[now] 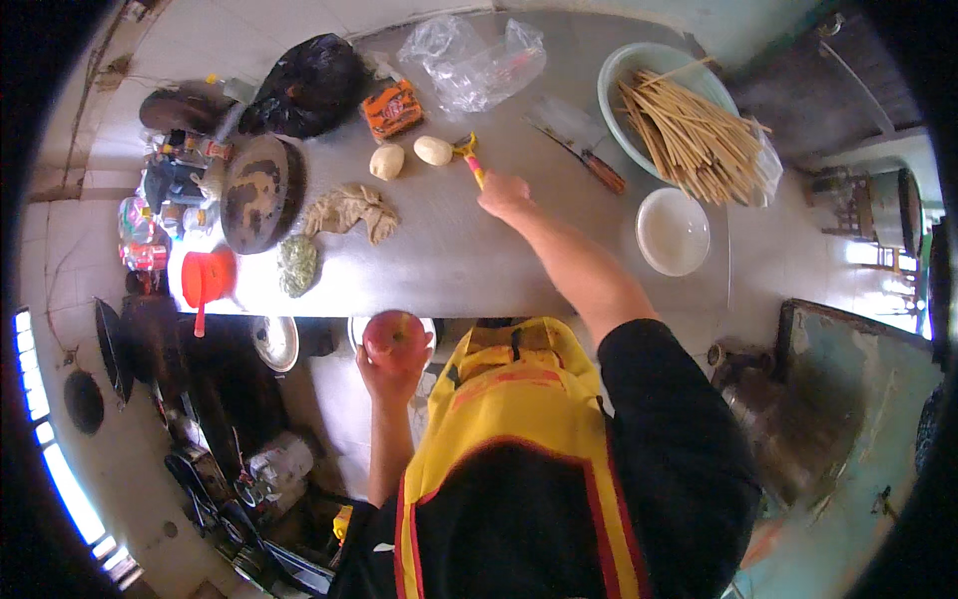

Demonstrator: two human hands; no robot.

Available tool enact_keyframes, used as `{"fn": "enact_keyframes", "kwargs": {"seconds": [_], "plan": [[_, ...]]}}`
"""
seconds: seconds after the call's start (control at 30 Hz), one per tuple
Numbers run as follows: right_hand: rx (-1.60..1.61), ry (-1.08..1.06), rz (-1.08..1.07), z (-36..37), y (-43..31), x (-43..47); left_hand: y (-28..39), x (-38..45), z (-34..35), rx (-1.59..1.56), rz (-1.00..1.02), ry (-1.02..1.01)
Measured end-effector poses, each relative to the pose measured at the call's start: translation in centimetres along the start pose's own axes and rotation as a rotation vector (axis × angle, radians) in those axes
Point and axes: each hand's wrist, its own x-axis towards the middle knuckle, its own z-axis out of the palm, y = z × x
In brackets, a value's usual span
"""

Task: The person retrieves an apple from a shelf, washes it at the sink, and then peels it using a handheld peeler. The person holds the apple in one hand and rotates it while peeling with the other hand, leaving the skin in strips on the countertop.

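Observation:
A red apple (394,341) rests in my left hand (391,378), held up just off the table's near edge. With its arm stretched across the table, my right hand (504,196) grips the handle of a yellow peeler (470,150). The peeler's head points away from me, close beside a pale peeled potato-like piece (433,150). A second such pale piece (387,162) lies just left of it. Behind these sits an orange-and-black packet (392,110). To the right of the peeler lies a knife (575,156) with a brown handle.
A pale green basin (612,82) heaped with wooden sticks (692,135) and a white bowl (673,232) stand right on the metal table (479,262). Leftward are a round chopping board (261,195), a crumpled cloth (350,213), a bagged green item (298,265) and a red ladle-like scoop (206,277).

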Motion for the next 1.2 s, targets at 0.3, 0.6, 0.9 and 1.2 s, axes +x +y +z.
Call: {"fn": "enact_keyframes", "kwargs": {"seconds": [0.3,0.6,0.9,1.2], "plan": [[0.618,0.241,0.137,-8.5,10.5,-13.5,2.3,9.5,0.9,-0.154,-0.234,-0.271],[0.408,0.672,-0.048,-6.1,7.3,-15.3,4.0,16.9,2.3,-0.25,-0.428,-0.616],[0.44,0.387,0.254,-0.9,7.0,-12.6,3.5,19.9,1.9,-0.149,-0.504,-0.549],[1.799,0.131,0.162,-5.7,-4.3,-14.1,4.6,21.2,2.9,0.087,-0.474,-0.641]]}}
